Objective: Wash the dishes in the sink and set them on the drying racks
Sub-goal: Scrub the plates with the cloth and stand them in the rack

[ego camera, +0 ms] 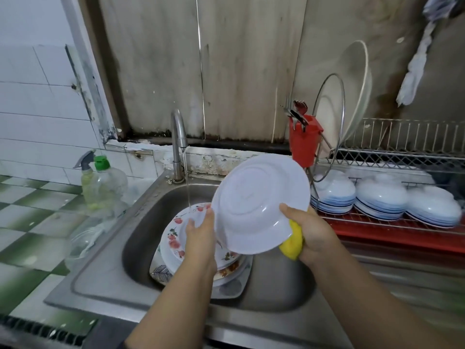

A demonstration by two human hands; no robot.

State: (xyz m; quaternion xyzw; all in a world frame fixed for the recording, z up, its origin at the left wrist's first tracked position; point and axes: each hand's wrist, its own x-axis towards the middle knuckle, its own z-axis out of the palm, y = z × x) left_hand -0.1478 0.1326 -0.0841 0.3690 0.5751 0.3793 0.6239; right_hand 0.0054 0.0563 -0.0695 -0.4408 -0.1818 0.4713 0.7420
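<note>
Fingers (pixel 289 210) of R hand (pixel 309 230) grip white plate (pixel 259 205) w/ sponge (pixel 293 244).

Steel sink (pixel 141 222) w/ stacked floral plates (pixel 176 238) in basin. Green-checked counter (pixel 32 222) at left holds soap bottle (pixel 108 187), spray bottle (pixel 86 182). Right: rack (pixel 392 225) w/ upturned bowls (pixel 380 197).

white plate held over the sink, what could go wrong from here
1. The white plate is held tilted by its edges, and the right hand also holds the yellow sponge; if wet, it could slip onto the floral plates stacked below and chip them.
2. The tap is running beside the plate; water may splash over the sink rim.
3. The left hand only steadies the plate's edge.
</note>
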